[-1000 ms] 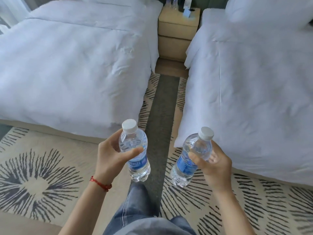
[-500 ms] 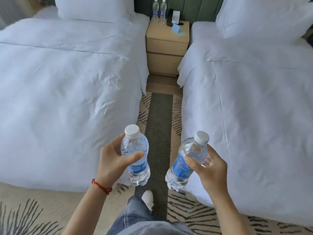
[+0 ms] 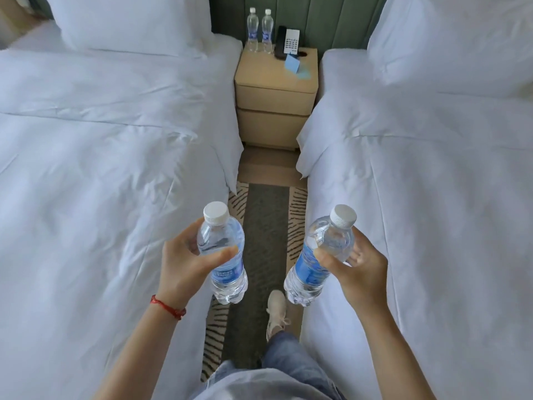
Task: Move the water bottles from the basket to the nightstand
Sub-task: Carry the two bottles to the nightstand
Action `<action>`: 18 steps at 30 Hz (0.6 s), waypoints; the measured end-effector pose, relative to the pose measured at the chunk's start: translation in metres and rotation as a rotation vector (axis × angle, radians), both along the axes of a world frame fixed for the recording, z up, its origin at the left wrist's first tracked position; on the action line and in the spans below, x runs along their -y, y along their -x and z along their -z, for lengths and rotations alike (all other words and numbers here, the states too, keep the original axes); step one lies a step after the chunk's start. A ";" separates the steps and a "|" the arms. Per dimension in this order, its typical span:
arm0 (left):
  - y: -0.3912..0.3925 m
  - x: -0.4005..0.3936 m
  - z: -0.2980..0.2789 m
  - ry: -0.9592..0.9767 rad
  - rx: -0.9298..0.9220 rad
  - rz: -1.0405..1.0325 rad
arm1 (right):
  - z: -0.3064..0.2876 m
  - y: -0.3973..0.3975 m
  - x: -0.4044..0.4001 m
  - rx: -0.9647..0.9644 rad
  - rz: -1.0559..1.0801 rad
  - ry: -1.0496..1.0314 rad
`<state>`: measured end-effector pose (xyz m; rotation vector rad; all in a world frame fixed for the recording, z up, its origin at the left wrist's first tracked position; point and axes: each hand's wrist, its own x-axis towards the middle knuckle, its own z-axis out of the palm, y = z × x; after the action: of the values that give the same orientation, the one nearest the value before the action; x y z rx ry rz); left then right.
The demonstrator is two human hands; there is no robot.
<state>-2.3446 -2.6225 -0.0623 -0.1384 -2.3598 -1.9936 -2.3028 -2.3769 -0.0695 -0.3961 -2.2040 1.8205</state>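
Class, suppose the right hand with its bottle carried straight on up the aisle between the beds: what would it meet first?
Probably the nightstand. The right hand holds its water bottle over the carpeted aisle, which looks free up to it. Depth is unclear; the right bed lies close alongside.

A tan two-drawer nightstand stands at twelve o'clock, between a white-sheeted bed at nine o'clock and a second white-sheeted bed at three o'clock, with a striped carpet aisle running from it back toward the person. On its top, two clear plastic water bottles stand side by side at the rear left, a dark telephone with a white keypad card just right of them, and a small folded blue card in front of the phone. Nearer in, the left hand holds a clear white-capped bottle at seven o'clock over the aisle's left edge, and the right hand holds a second clear white-capped bottle at five o'clock, tilted, the two apart with a pale shoe on the carpet below between them.
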 end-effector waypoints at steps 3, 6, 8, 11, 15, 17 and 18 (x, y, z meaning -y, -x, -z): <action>0.059 -0.023 -0.002 0.007 -0.004 -0.014 | -0.004 0.064 -0.023 -0.010 -0.022 -0.001; 0.116 -0.039 -0.007 -0.009 -0.009 -0.041 | -0.009 0.125 -0.044 -0.014 -0.028 -0.013; 0.152 -0.048 -0.011 -0.014 -0.007 -0.046 | -0.012 0.165 -0.054 -0.006 -0.039 -0.029; 0.206 -0.057 -0.015 -0.016 -0.022 -0.066 | -0.013 0.221 -0.063 0.002 -0.056 -0.025; 0.284 -0.064 -0.011 -0.027 -0.022 -0.071 | -0.007 0.299 -0.068 0.006 -0.094 0.002; 0.329 -0.065 -0.006 -0.028 -0.020 -0.059 | -0.002 0.341 -0.069 0.001 -0.108 0.010; 0.352 -0.066 -0.004 -0.030 -0.021 -0.051 | 0.001 0.363 -0.069 -0.003 -0.113 0.008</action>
<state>-2.6963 -2.5564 -0.0585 -0.0959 -2.2960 -1.9935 -2.6655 -2.3082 -0.0708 -0.2761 -2.2602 1.8858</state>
